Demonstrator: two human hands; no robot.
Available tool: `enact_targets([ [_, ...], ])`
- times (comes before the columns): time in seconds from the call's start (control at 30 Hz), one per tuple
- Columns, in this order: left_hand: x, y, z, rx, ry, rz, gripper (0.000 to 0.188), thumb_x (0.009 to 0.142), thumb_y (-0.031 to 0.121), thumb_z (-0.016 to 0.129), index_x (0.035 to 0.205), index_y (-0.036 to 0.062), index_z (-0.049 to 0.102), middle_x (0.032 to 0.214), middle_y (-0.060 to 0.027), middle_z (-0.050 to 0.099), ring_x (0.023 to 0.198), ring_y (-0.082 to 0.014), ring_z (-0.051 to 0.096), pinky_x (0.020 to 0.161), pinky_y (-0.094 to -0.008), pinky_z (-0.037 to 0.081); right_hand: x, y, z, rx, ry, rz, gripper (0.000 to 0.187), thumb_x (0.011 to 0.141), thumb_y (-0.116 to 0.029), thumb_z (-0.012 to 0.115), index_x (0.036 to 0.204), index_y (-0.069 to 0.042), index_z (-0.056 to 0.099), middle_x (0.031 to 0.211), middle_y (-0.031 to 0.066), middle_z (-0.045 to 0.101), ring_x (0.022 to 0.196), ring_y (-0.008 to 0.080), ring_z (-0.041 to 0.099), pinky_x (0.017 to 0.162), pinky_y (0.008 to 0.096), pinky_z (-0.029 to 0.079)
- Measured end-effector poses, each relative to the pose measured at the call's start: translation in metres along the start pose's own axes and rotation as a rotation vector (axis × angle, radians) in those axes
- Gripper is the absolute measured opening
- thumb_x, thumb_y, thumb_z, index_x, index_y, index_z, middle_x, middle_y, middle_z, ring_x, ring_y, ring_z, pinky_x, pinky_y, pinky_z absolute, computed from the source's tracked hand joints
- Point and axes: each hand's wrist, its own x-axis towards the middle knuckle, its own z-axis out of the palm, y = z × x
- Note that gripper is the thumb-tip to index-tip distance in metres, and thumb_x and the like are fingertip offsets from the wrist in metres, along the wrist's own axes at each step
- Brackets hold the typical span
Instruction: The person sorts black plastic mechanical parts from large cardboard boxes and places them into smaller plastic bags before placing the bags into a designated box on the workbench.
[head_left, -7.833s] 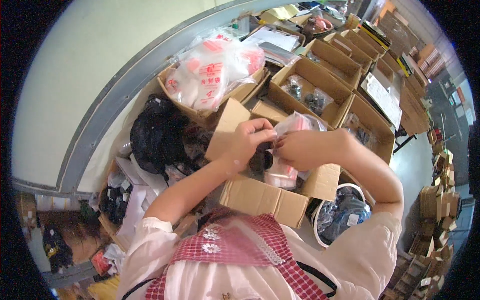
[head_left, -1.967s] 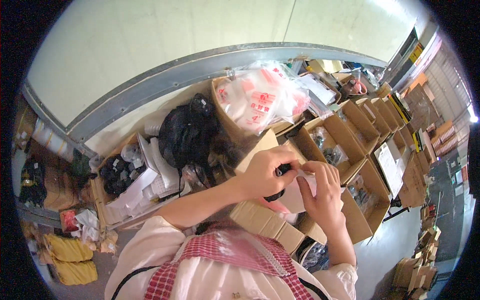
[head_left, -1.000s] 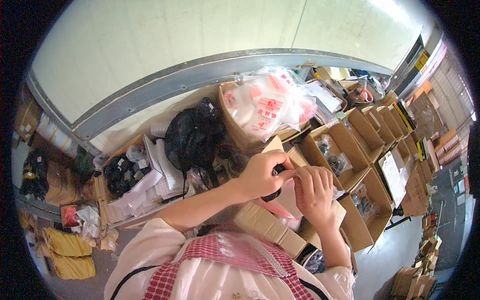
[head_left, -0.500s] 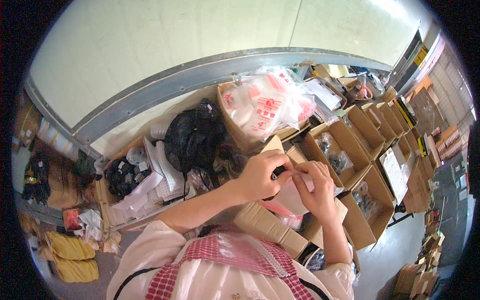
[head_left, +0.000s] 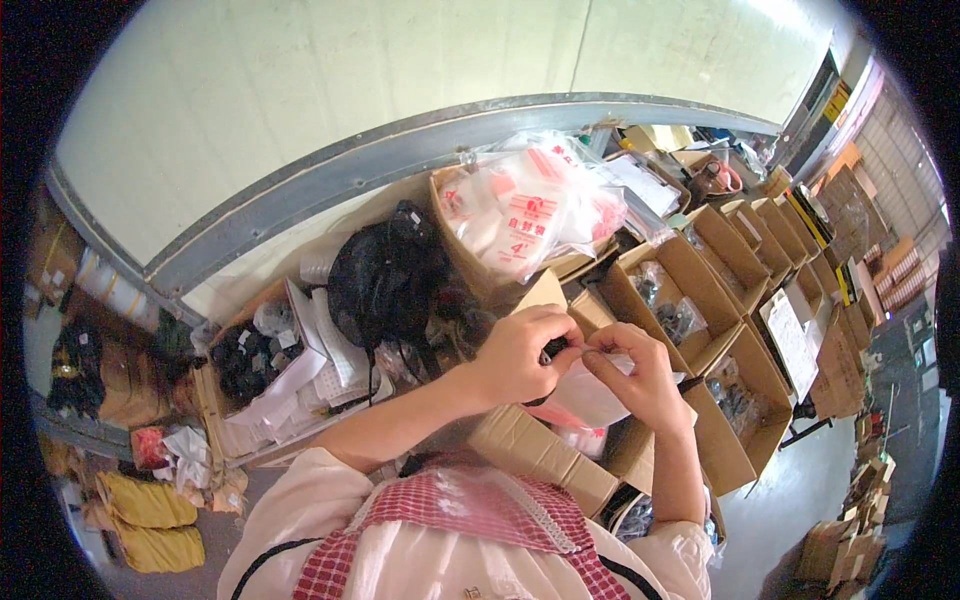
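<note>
My left hand (head_left: 530, 350) is curled round a small black part (head_left: 553, 347), which shows only partly between thumb and fingers. Close against it, my right hand (head_left: 640, 375) pinches the upper edge of a clear plastic bag (head_left: 592, 395) with red marking. The fingertips of both hands nearly meet at the bag's top edge. The bag hangs below them, over an open cardboard box (head_left: 540, 455). What lies inside the bag cannot be made out.
A carton of clear bags with red print (head_left: 530, 215) stands beyond my hands. Rows of open cardboard boxes (head_left: 715, 345) with bagged parts run to the right. On the left are a black bag (head_left: 385, 275) and a box of black items (head_left: 250, 360).
My right hand has shifted slightly and its fingers are bent further over the bag's edge. More of the bag shows between the hands. My left hand keeps its hold on the black part.
</note>
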Motion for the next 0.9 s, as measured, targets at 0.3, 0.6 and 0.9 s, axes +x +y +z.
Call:
enact_targets([
  [0.3,0.002,0.006,0.001,-0.025,0.0,0.026,0.011,0.077,0.003,0.071,0.086,0.0019,0.064,0.085,-0.0136,0.063,0.081,-0.03,0.064,0.072,-0.0346,0.051,0.002,0.0,-0.003,-0.003,-0.008,-0.059,0.013,0.078,-0.008,0.071,0.089,-0.002,0.066,0.086,0.0128,0.067,0.084,0.0309,0.063,0.079,0.039,0.047],
  [0.6,0.001,-0.001,0.0,-0.051,0.023,-0.028,0.011,0.082,0.007,0.072,0.088,0.0013,0.065,0.085,-0.0132,0.066,0.077,-0.0274,0.066,0.07,-0.0334,0.052,-0.002,-0.01,0.012,-0.464,0.229,-0.42,0.021,0.073,-0.005,0.069,0.093,-0.005,0.062,0.088,0.0099,0.061,0.083,0.0305,0.059,0.08,0.0414,0.044],
  [0.9,0.002,0.01,0.002,-0.053,0.027,0.074,0.01,0.079,0.005,0.07,0.085,0.0017,0.063,0.082,-0.0133,0.064,0.078,-0.0308,0.064,0.07,-0.0367,0.051,-0.005,-0.01,0.008,-0.409,0.268,-0.513,0.018,0.069,-0.007,0.07,0.085,-0.006,0.062,0.08,0.0079,0.06,0.078,0.0282,0.057,0.081,0.041,0.043],
])
